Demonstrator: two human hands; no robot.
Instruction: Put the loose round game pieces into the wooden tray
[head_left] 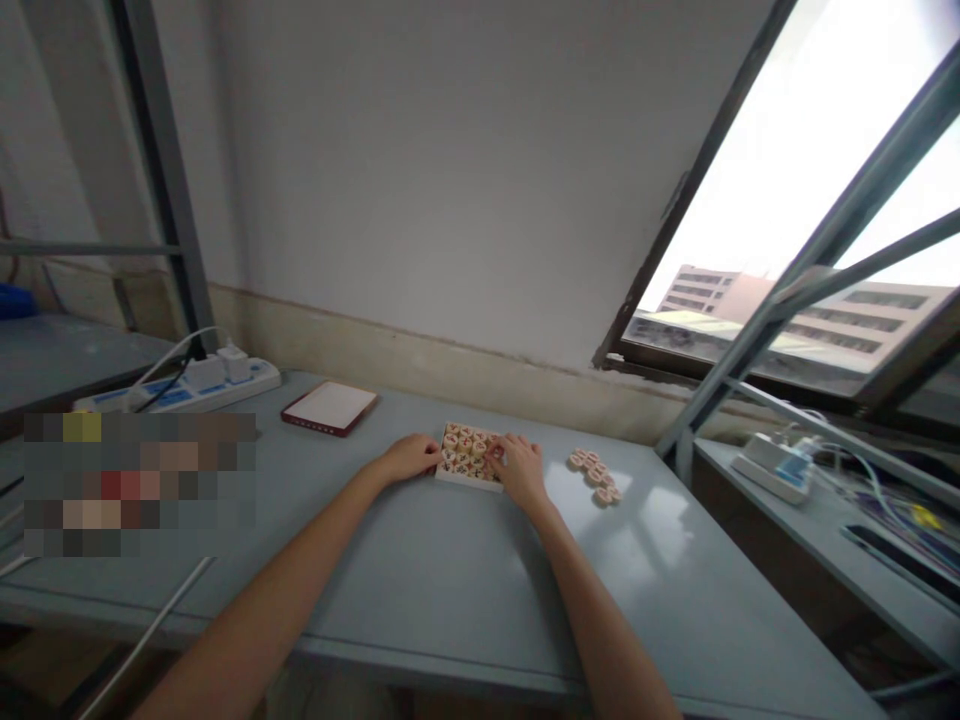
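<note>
A shallow white box [468, 482] lies flat on the table, filled with rows of round wooden Chinese chess pieces [466, 441] marked with characters. My left hand [409, 457] grips the box's left edge, its fingers drawn together. Over the right part of the box, my right hand [521, 464] pinches a chess piece among the others; the hand hides that end of the box. Several more chess pieces [595, 474] lie loose on the table, to the right of my right hand.
A flat dark-red-edged box lid [330, 408] lies at the back left. Behind it to the left stands a power strip [259, 378] with plugs. A blurred patch [139, 485] covers things at the left. Another power strip [776, 470] is on the right-hand table, beyond a metal post.
</note>
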